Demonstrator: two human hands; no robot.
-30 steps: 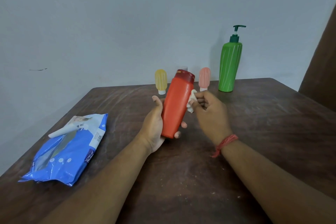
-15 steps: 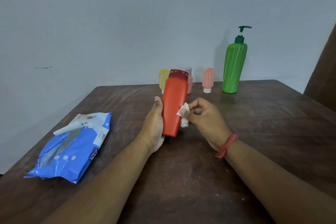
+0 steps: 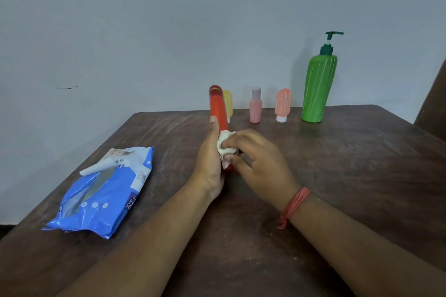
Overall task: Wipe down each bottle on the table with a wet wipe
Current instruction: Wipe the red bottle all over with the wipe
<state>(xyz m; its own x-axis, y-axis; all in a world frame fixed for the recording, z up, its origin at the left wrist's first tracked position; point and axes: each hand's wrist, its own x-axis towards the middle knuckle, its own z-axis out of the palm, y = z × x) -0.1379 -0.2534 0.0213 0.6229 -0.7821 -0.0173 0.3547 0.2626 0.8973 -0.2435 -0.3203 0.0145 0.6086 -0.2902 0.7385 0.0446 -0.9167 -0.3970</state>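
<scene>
- red bottle (image 3: 218,108): slim, darker red cap on top, held upright above the table, its narrow side to the camera.
- wet wipe (image 3: 224,144): white, crumpled, pressed against the red bottle's lower part.
- Standing in a row at the far edge: yellow bottle (image 3: 228,103), partly hidden behind the red one; small pink bottle (image 3: 255,108); salmon tube bottle (image 3: 283,103) on its white cap; tall green pump bottle (image 3: 318,87).

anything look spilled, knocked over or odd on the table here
Nothing spilled or toppled. The four bottles at the back stand upright. Only oddities: pale crumbs scattered on the table, and the wipes pack lying with its flap peeled open.
</scene>
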